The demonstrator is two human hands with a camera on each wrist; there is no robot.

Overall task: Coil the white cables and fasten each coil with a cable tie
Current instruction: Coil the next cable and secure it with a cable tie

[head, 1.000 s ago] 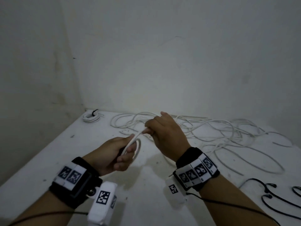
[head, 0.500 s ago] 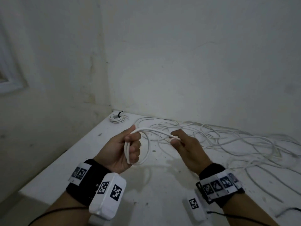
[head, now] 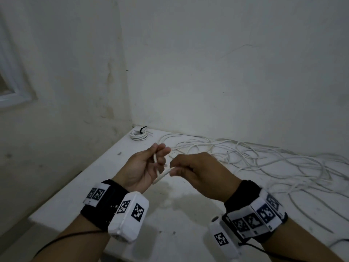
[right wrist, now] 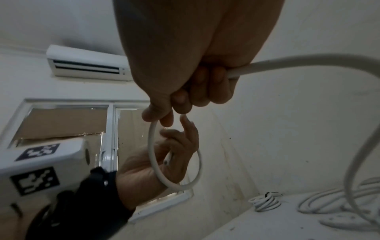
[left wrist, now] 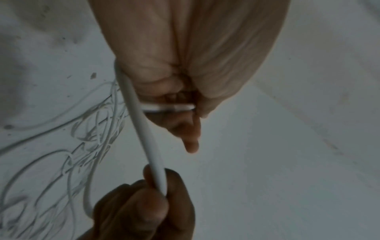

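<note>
Since half a second ago both hands have drawn together above the table (head: 79, 201), so the cable span once stretched between them is now a short bridge. On the tabletop behind them sprawls the loose cable tangle (head: 273, 159), running off the right edge, and a small finished coil (head: 139, 134) with a dark tie sits in the far corner. The right hand (head: 200, 173) pinches the white cable (right wrist: 153, 155) with curled fingers while the left hand (head: 143, 169) grips its small loop, apparently with the cut end tucked against the palm, though blur hides the exact finger contact.
</note>
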